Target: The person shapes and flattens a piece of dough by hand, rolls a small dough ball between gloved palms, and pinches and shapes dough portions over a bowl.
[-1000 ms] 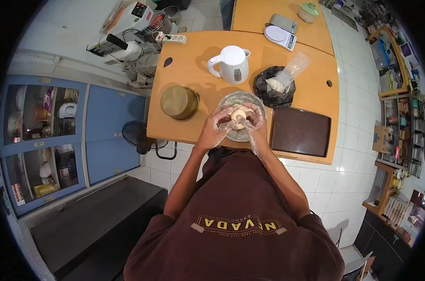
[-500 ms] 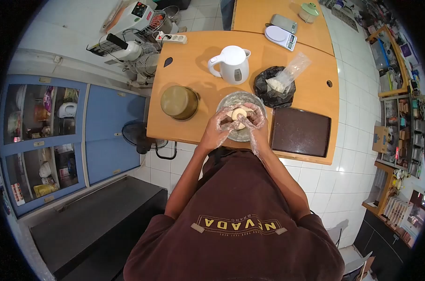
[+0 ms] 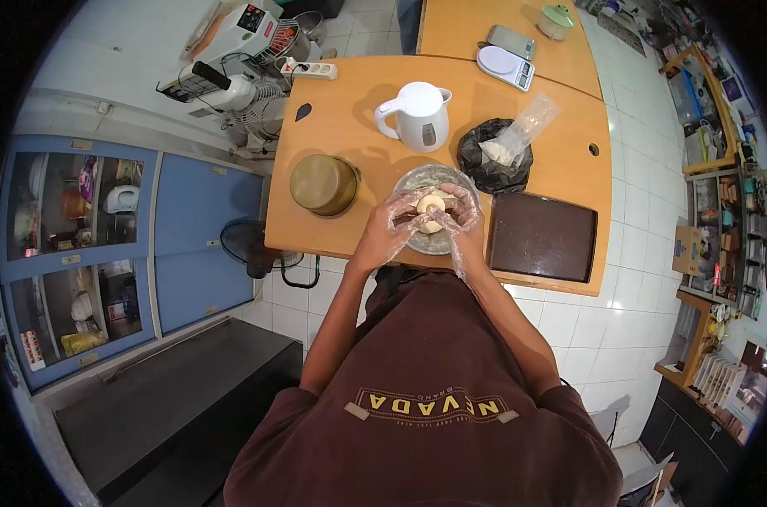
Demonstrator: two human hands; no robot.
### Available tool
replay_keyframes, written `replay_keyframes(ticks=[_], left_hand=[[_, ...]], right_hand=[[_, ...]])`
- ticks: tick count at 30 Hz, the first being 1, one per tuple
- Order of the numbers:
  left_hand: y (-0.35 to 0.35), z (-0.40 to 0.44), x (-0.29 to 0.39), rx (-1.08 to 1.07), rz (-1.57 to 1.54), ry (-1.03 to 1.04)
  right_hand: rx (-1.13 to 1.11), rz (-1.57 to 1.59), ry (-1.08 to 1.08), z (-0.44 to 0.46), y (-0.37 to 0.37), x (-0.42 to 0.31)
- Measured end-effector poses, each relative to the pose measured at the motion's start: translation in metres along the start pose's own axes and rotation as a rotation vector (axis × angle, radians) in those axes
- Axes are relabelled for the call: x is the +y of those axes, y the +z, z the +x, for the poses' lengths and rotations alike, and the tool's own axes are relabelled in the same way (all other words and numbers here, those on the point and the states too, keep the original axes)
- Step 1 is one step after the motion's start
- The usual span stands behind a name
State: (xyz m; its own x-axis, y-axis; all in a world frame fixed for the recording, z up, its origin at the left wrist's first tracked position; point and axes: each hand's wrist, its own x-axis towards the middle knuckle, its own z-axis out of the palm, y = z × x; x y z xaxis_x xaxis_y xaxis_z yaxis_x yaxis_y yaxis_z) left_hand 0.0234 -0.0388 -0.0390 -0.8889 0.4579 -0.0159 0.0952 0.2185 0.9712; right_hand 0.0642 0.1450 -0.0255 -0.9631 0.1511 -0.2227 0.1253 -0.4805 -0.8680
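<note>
A pale piece of dough (image 3: 432,205) is held between my two hands above a metal bowl (image 3: 430,245) whose inside is smeared with flour. My left hand (image 3: 394,221) grips the dough from the left side, fingers curled round it. From the right, my right hand (image 3: 461,218) closes on the same piece, its thumb pressed at the near side. Both hands are coated with white flour or dough. The far fingertips and the underside of the dough are partly hidden.
Right of the bowl lies a dark baking tray (image 3: 542,238). Behind it sits a black plastic bag (image 3: 493,173) with a clear bag of white powder (image 3: 519,135). A white electric kettle (image 3: 422,118), a brownish round container (image 3: 323,186) and a kitchen scale (image 3: 503,66) stand on the table.
My left hand's thumb has shifted slightly against the dough, and both hands have moved very little. The dough stays between them over the bowl.
</note>
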Motion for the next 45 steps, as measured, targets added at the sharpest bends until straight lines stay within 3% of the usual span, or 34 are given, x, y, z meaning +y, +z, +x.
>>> replay_keyframes(ticks=[5,8,11,17,23,26,32,35,38,41,44,45], left_hand=[[0.028,-0.001,0.02,0.156,-0.426,-0.098],[0.034,-0.005,0.011,0.189,-0.42,-0.114],[0.025,-0.007,0.011,0.129,-0.255,-0.165],[0.013,-0.005,0.005,0.12,0.198,0.118],[0.032,-0.003,0.038,0.107,-0.469,-0.085],[0.026,-0.004,0.034,0.07,-0.352,-0.127],[0.008,-0.004,0.019,0.016,0.121,0.018],[0.015,-0.001,0.045,0.084,-0.019,-0.012],[0.037,-0.003,0.027,0.236,-0.289,-0.049],[0.039,-0.003,0.025,0.217,-0.332,-0.075],[0.02,-0.004,0.024,0.059,0.015,-0.059],[0.017,-0.004,0.021,0.072,0.091,0.032]], right_hand=[[0.057,0.045,-0.025,-0.001,0.004,0.0],[0.032,0.043,-0.016,-0.001,0.0,0.001],[-0.001,-0.005,-0.038,-0.001,-0.004,0.002],[-0.066,-0.107,-0.015,0.002,-0.012,0.005],[0.006,0.019,-0.017,0.003,-0.003,0.004],[-0.032,0.023,-0.012,0.0,-0.005,0.001],[-0.073,-0.071,-0.019,0.001,-0.006,-0.001],[-0.036,0.013,0.01,0.001,-0.003,-0.001],[-0.003,0.077,0.02,0.0,-0.001,-0.002],[-0.008,0.046,-0.015,0.002,-0.005,0.003],[-0.056,-0.047,-0.018,0.002,-0.008,0.0],[-0.061,-0.057,-0.021,0.003,-0.009,0.002]])
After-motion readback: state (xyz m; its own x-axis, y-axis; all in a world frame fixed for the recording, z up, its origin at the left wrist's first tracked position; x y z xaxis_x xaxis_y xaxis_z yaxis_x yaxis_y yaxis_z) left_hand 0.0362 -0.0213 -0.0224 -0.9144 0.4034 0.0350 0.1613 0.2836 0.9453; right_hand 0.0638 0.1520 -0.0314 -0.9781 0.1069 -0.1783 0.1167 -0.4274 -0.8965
